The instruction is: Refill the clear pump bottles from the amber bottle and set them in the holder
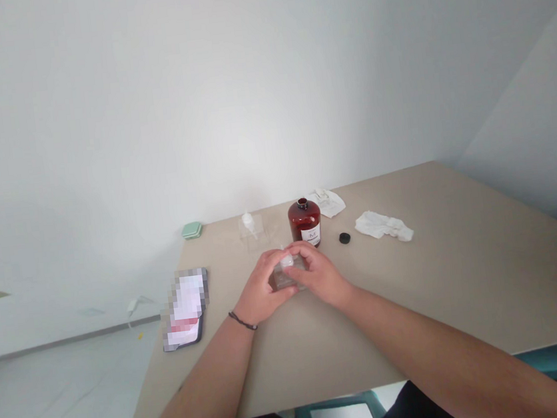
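Both hands meet around a small clear bottle (pixel 282 279) with a white top (pixel 287 261), near the middle of the table. My left hand (pixel 262 290) is closed round the bottle's left side, thumb along the near side. My right hand (pixel 322 276) curls over from the right, its thumb and fingers closed at the white top. Fingers hide much of the bottle. Just behind the hands stands a dark red-brown bottle (pixel 304 217) with a white label and an uncapped neck. To its right lies a small black cap (pixel 345 237).
A second clear container (pixel 255 237) with a white top stands behind left. Crumpled white tissues (pixel 384 226) lie at the right, another tissue (pixel 329 202) by the wall. On the left are a phone (pixel 188 303) and a green case (pixel 192 230). A wall borders the table's (pixel 441 271) far edge.
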Motion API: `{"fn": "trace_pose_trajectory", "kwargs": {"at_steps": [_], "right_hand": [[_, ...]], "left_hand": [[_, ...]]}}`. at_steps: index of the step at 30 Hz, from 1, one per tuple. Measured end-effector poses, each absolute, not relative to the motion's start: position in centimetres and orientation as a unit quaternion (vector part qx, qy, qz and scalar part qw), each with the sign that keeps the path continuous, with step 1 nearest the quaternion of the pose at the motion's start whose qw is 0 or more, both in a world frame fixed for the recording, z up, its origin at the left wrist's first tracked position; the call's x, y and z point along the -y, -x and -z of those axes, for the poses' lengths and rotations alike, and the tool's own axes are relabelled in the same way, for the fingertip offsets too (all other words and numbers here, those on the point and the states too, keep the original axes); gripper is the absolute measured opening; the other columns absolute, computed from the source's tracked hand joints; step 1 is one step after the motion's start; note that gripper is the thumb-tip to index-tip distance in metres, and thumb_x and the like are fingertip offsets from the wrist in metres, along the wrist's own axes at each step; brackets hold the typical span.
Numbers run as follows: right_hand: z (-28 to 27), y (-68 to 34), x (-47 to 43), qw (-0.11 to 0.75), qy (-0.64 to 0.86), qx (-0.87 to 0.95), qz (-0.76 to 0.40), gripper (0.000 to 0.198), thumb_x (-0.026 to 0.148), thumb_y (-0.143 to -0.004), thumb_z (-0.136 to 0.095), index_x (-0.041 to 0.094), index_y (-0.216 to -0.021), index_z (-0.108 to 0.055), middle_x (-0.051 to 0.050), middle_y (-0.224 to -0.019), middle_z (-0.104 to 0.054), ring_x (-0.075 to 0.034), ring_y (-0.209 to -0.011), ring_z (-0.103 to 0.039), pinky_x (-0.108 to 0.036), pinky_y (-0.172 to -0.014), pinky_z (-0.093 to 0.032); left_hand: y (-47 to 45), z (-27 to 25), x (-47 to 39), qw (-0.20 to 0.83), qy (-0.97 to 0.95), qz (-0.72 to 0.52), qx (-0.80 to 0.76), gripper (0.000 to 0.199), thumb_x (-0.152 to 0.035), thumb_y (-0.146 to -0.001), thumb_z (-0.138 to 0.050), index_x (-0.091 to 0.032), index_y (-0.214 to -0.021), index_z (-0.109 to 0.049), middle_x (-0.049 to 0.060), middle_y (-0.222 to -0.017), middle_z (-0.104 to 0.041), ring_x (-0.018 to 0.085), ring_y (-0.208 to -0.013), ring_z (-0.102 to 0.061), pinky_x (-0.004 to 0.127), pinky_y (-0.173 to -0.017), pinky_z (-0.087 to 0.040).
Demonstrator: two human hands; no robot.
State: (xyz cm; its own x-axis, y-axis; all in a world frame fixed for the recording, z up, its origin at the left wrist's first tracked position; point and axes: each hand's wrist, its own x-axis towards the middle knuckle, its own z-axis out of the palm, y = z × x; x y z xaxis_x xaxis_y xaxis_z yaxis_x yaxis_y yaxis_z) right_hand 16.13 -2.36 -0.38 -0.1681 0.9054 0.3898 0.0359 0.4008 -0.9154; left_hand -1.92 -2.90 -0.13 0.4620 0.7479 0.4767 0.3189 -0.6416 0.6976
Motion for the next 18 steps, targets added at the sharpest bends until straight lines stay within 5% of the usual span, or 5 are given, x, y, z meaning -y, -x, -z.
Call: {"fn": "trace_pose_trajectory", "kwargs": {"at_steps": [18], "right_hand": [[0.42,-16.07,2.35,0.527,0.382,0.640,-0.408,0.024,0.037,-0.078,-0.072,0.024,-0.097,-0.062,-0.004,-0.102,-0.061,-0.023,-0.100,-0.060,-0.043,-0.095,-0.046]], "left_hand": [[1.68,-0.11,3.02,0.258,-0.810,-0.406,-0.336,0.066,-0.023,-0.077,-0.078,-0.028,-0.137,-0.049,0.009,-0.130,-0.055,0.028,-0.122,-0.054,0.046,-0.107,-0.045]]}}
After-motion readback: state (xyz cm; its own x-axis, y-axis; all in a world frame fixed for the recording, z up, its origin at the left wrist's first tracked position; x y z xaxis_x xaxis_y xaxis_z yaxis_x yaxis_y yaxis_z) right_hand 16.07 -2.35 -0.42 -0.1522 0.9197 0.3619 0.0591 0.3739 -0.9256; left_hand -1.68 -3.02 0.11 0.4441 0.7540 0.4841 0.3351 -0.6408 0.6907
